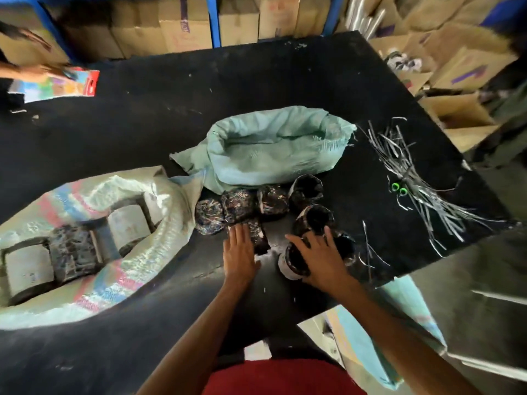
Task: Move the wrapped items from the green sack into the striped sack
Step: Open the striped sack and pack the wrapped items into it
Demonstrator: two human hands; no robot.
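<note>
My green sack (273, 155) is pale mint; my striped sack (119, 283) white with pink and blue bands; the wrapped items (238, 205) black, flecked silver, on the black table (171, 109).

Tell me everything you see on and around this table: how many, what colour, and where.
table: one, black, fills the middle
green sack: one, pale green, open, mid-table
striped sack: one, white with pink and blue stripes, left, mouth open
wrapped items on the table: about eight, dark and shiny, in front of the green sack
wrapped items in the sack: at least four, dark or pale, inside the striped sack
strips: a pile, silvery, right side
scissors: apparently one pair, green handles, among the strips
packet: one, many-coloured, far left
cardboard boxes: many, brown, behind and to the right
left hand: fingers straight, resting on a wrapped item
right hand: fingers spread over another
</note>
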